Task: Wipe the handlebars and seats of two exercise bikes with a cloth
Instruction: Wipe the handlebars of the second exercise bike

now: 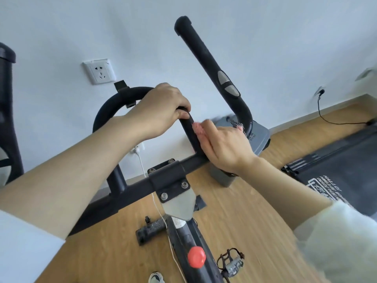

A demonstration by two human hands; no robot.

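The black handlebars [206, 58] of an exercise bike fill the middle of the head view, bolted by a clamp [169, 178] to the stem. My left hand [163, 111] grips the top of the curved inner loop bar. My right hand [226, 148] holds a pink cloth [197, 127] and presses it against the inner bar just below my left hand. Only a small part of the cloth shows past my fingers. The long right grip with grey sensor pads [227, 83] rises above my right hand. No seat is in view.
A red knob [196, 256] and a pedal [231, 262] sit low on the bike frame. A second machine's black part [8, 111] stands at the left edge. A treadmill [344, 158] lies on the wooden floor at right. A wall socket [100, 71] and cables are behind.
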